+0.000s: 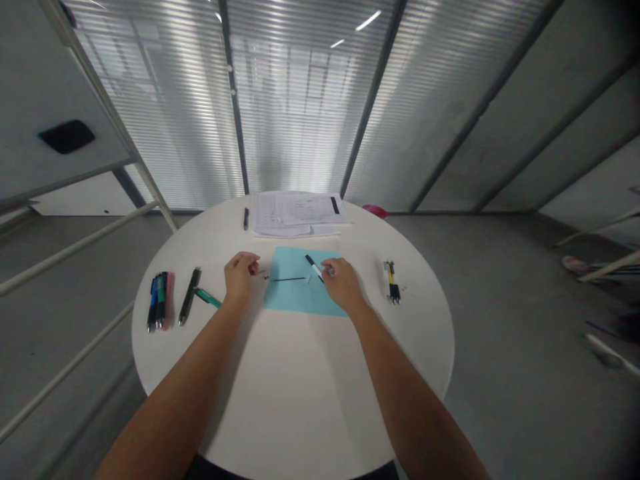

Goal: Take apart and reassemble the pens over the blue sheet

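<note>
A blue sheet [300, 301] lies on the white round table. My right hand [343, 283] is over its right side, thumb and fingers closed at a black-and-white pen barrel [314, 266]. At the sheet's left edge, my left hand [241, 272] has its fingers curled together in a pinch; what they hold is too small to make out. Small pen parts [267, 277] lie just right of its fingertips. Between the hands, a thin black refill [289, 279] rests on the sheet, with a small clear piece [308, 279] at its right end.
Several pens [159, 300] lie grouped at the left, beside a dark thick pen [189, 297] and a green pen part [208, 298]. Yellow-and-black pens [392, 283] are at the right. Printed papers [300, 213] and a small black pen [246, 219] lie at the far side.
</note>
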Available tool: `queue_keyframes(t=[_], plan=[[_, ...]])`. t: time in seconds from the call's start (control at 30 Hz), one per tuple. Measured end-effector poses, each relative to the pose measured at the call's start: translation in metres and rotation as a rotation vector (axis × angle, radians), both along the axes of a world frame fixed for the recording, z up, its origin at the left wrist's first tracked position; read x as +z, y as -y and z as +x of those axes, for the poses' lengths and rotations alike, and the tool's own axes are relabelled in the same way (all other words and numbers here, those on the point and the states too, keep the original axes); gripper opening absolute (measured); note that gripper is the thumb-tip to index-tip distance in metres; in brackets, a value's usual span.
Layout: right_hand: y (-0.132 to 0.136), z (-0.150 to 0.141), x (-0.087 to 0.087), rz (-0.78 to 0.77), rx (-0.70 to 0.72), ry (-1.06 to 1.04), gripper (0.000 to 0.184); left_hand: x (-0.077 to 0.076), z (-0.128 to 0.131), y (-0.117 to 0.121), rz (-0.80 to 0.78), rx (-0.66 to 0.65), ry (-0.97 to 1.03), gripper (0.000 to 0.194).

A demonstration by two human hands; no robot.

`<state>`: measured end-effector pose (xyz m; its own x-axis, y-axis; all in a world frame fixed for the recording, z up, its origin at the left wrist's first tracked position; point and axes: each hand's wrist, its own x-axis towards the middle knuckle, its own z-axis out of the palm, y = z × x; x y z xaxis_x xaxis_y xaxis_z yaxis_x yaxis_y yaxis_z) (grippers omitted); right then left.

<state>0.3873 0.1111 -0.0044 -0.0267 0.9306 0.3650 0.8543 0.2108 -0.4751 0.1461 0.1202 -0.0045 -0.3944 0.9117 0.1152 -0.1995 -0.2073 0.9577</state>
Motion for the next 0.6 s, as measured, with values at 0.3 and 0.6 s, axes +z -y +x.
queue_keyframes(t=[0.3, 0.6], plan=[[0.015, -0.014, 0.006, -0.002, 0.079, 0.142, 0.03, 0.006, 0.009, 0.01, 0.056, -0.004, -0.362, 0.014], [0.013, -0.017, 0.0, -0.057, 0.195, 0.177, 0.019, 0.004, 0.012, 0.013, 0.042, -0.065, -0.549, 0.015]])
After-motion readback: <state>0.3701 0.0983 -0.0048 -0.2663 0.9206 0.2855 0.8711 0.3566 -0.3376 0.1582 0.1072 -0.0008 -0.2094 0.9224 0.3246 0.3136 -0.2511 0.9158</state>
